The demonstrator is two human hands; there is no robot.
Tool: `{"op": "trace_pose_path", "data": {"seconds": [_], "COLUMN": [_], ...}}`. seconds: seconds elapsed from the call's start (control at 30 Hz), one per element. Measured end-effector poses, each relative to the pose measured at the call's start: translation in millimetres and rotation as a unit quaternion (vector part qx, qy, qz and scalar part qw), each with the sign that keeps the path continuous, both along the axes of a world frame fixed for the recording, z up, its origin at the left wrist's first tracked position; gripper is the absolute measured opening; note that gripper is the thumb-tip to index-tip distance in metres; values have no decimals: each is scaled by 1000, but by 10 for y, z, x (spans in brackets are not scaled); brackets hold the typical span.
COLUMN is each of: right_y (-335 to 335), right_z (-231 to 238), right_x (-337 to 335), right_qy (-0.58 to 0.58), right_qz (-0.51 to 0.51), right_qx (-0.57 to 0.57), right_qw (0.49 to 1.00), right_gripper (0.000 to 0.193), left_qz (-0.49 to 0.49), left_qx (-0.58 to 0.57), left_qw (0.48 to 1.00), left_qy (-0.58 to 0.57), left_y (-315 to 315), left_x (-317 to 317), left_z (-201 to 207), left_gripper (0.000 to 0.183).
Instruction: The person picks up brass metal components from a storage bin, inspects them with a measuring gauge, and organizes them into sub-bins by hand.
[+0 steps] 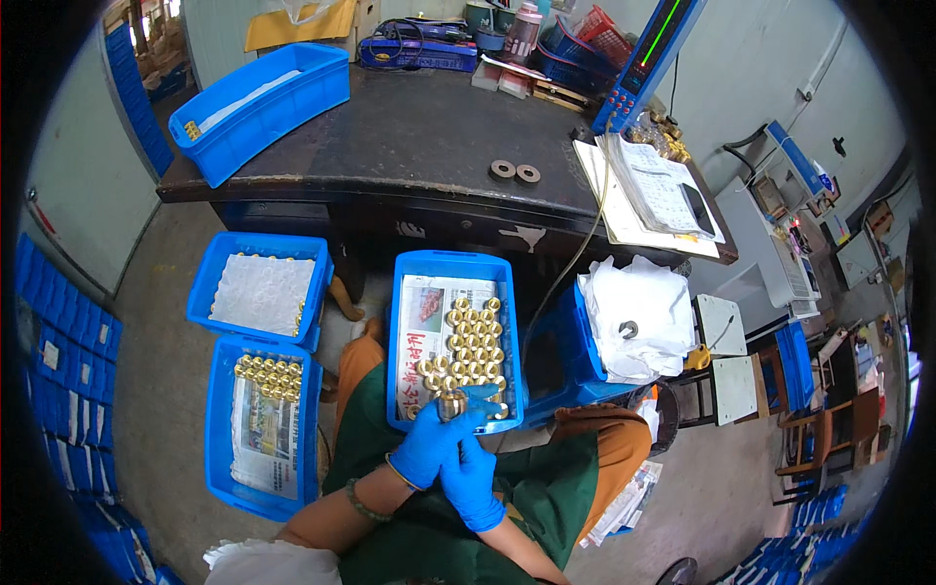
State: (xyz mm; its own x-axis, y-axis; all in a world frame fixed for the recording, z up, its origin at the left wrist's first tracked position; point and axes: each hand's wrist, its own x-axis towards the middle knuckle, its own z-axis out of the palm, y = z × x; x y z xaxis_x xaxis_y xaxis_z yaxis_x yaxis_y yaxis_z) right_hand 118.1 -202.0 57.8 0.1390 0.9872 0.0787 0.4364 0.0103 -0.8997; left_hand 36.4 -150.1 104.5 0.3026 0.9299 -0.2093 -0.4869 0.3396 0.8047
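Observation:
Both my hands wear blue gloves and meet over the near end of a blue plastic tray (402, 322) on my lap. My left hand (425, 447) is closed around a short cylindrical metal fitting (450, 406), partly brass-coloured and partly dark. Pressed against it from the right and below is my right hand (472, 482), its fingers curled and partly hidden behind the left; what they grip cannot be made out. Rows of hollow brass fittings (474, 341) stand in the tray on a newspaper sheet (421, 300), just beyond my hands.
At left, one blue tray (310, 429) holds brass fittings and another (200, 283) is paper-covered. The dark table (429, 117) carries two metal rings (515, 173), a long blue bin (263, 127), papers (643, 185) and a blue gauge display (648, 63). White cloth (639, 312) covers a bin at right.

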Motion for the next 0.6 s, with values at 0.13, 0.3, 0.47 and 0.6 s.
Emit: {"op": "trace_pose_path", "data": {"seconds": [0.13,0.3,0.47,0.6], "right_y": [22,-12,-30,10], "right_z": [150,103,34,30], "right_x": [-12,54,46,-48], "right_qy": [26,85,85,61], "right_qz": [-63,-66,-50,-45], "right_qx": [40,41,51,24], "right_qw": [997,993,994,997], "right_gripper": [14,13,12,16], "left_qz": [-27,11,25,35], "left_qx": [-6,128,92,135], "left_qw": [997,989,995,986], "left_qy": [-73,73,0,89], "left_y": [-65,-151,-182,-180], "left_x": [-5,72,72,-62], "left_z": [-86,-40,-87,-130], "left_gripper": [40,43,47,49]}}
